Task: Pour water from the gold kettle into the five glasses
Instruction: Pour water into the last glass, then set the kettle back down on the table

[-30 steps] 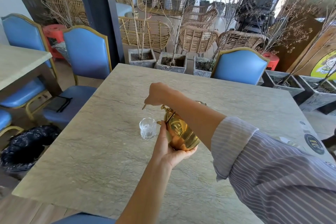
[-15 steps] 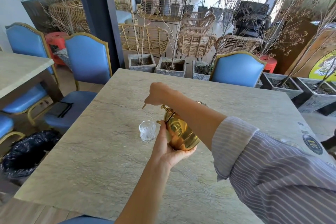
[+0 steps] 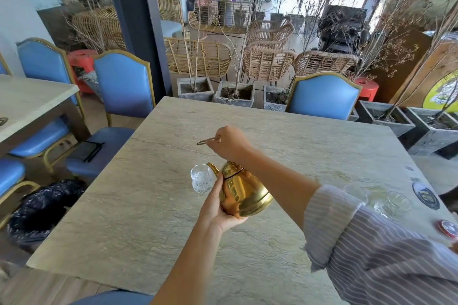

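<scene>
The gold kettle (image 3: 244, 189) is held over the table, tipped to the left, its spout at the rim of a small clear glass (image 3: 201, 179) standing on the stone table (image 3: 138, 205). My right hand (image 3: 229, 143) grips the kettle's thin gold handle from above. My left hand (image 3: 218, 208) cups the kettle's underside. Several more clear glasses (image 3: 394, 202) stand at the table's right edge, partly hidden behind my striped sleeve. No stream of water is visible.
Blue chairs stand at the far side (image 3: 322, 96) and the left side (image 3: 124, 86) of the table. A second table (image 3: 27, 101) is at the left, with a black bag (image 3: 42, 208) on the floor. Round coasters (image 3: 425, 195) lie by the right edge.
The kettle's spout has dropped closer to the glass's rim, and my right hand sits a little lower. My view has shifted slightly; the glass has not moved.
</scene>
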The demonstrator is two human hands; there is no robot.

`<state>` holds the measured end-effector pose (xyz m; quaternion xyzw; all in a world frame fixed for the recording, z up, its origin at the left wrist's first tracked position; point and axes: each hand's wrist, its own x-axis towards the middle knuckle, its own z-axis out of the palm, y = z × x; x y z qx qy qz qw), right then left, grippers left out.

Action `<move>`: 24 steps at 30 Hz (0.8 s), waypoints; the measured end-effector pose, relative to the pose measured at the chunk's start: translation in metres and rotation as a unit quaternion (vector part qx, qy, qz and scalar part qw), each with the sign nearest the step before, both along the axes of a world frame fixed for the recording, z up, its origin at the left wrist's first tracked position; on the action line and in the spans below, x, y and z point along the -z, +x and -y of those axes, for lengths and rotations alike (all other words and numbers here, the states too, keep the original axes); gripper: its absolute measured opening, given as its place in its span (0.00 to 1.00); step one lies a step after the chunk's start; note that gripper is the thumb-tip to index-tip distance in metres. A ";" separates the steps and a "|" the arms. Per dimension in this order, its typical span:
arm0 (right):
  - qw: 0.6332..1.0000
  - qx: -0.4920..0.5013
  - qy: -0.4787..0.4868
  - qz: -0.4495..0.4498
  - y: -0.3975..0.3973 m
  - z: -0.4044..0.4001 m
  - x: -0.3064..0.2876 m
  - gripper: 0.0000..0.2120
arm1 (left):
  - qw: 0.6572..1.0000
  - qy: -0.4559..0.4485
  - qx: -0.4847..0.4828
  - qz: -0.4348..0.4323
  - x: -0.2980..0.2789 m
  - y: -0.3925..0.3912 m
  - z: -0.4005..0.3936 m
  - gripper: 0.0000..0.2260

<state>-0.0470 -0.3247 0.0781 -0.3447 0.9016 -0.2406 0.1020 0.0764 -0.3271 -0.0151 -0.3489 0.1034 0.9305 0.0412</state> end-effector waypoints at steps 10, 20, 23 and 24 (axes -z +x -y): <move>0.985 0.079 -0.150 0.039 0.015 -0.069 0.014 0.20 | 0.984 -0.178 0.013 -0.026 0.029 0.000 -0.025 0.31; 0.965 0.119 -0.221 0.075 0.027 -0.198 0.030 0.24 | 0.962 -0.272 0.015 0.003 0.065 0.002 -0.108 0.56; 0.961 0.134 -0.235 0.051 0.032 -0.239 0.038 0.22 | 0.965 -0.257 0.044 0.007 0.085 -0.005 -0.135 0.57; 0.961 0.138 -0.237 0.036 0.033 -0.253 0.041 0.23 | 0.963 -0.260 0.068 0.003 0.074 -0.002 -0.148 0.56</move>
